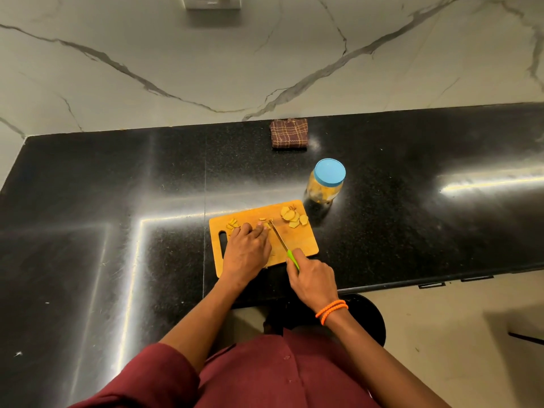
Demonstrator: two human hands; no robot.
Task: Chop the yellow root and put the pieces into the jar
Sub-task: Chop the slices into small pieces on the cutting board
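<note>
A wooden cutting board [303, 245] lies on the black counter. My left hand [247, 251] rests on the board, its fingertips holding down a small yellow root piece [266, 225]. My right hand [312, 279] grips the green handle of a knife [279, 238], whose blade tip meets the root beside my left fingertips. Yellow slices [294, 216] sit in a heap at the board's far right corner, and a few more slices [232, 223] lie at the far left. A clear jar [325, 185] with a blue lid on stands just beyond the board, holding yellow pieces.
A folded brown checked cloth [289, 133] lies at the back of the counter by the marble wall. The counter's front edge [412, 282] runs to the right of my right hand. A black stool [371, 319] stands below it on the floor.
</note>
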